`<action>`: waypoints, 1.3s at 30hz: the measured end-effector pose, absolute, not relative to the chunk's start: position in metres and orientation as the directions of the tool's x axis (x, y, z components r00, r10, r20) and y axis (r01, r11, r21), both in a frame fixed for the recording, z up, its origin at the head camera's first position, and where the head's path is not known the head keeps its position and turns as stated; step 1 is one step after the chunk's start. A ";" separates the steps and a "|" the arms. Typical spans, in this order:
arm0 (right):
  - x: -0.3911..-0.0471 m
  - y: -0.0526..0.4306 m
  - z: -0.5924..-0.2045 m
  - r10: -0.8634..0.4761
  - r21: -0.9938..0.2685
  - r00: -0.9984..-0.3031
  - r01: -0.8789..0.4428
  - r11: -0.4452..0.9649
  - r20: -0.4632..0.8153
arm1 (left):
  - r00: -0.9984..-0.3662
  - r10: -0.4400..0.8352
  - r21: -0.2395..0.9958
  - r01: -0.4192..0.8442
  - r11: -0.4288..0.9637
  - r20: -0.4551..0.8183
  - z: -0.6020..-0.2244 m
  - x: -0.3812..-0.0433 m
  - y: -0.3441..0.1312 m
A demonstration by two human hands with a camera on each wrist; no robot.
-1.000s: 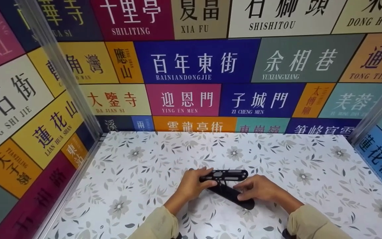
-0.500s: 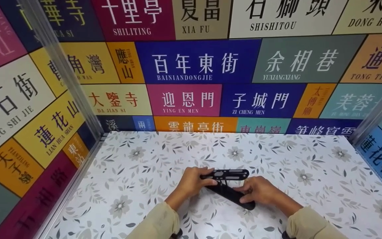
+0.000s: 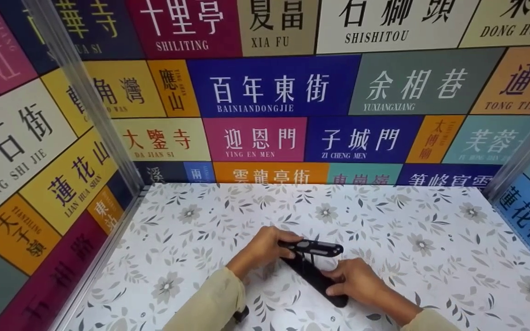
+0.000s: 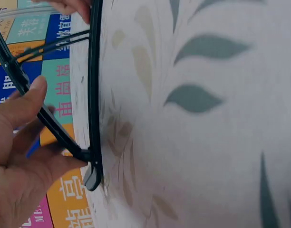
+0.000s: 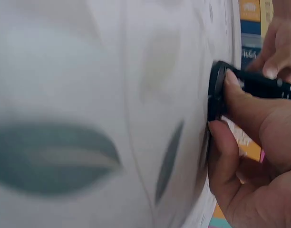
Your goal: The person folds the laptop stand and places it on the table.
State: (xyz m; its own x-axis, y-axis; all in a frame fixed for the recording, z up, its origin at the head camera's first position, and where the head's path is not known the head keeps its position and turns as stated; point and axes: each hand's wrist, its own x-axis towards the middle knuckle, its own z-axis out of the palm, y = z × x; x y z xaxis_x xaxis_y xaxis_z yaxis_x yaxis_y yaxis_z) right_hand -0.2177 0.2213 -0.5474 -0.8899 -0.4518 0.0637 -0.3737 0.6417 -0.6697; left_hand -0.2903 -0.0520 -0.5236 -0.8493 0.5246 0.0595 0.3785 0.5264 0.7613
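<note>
A black folding stand (image 3: 309, 273) has two long, narrow, round-ended plates joined near one end and spread into a V. Thin wire struts (image 4: 53, 43) run between the plates in the left wrist view. My left hand (image 3: 264, 247) holds the stand near its joined end, thumb against the slotted upper plate (image 3: 325, 248). My right hand (image 3: 360, 281) pinches the far end of the lower plate between thumb and fingers. In the right wrist view, that end (image 5: 217, 88) sits under the right thumb, close to the tabletop. Fingers partly hide both plates.
The stand is held over a white table (image 3: 191, 257) with a grey leaf and flower print. Colourful sign-covered panels (image 3: 274, 85) rise at the back and sides. Clear strips (image 3: 95, 105) line the corners.
The stand has turned clockwise in the head view. Its lower plate's end has swung nearer the person, together with the right hand, and the upper plate slopes down to the right.
</note>
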 end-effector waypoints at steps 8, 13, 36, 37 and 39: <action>-0.201 0.211 -0.550 -0.388 -0.773 -0.921 -0.220 0.595 -0.037 | -0.765 0.644 0.768 0.403 0.498 -0.016 -0.517 -0.302 -0.054; -0.194 0.210 -0.551 -0.373 -0.780 -0.927 -0.207 0.591 -0.037 | -0.686 0.728 0.755 0.472 0.455 -0.010 -0.516 -0.313 -0.052; -0.164 0.182 -0.551 -0.261 -0.789 -0.962 -0.100 0.607 -0.078 | -0.508 0.840 0.838 0.362 0.408 -0.190 -0.508 -0.345 -0.022; -0.163 0.180 -0.552 -0.265 -0.774 -0.962 -0.117 0.622 -0.068 | -0.503 0.841 0.840 0.356 0.410 -0.197 -0.508 -0.346 -0.021; -0.162 0.177 -0.552 -0.267 -0.746 -0.962 -0.138 0.651 -0.054 | -0.494 0.844 0.841 0.350 0.413 -0.209 -0.507 -0.347 -0.020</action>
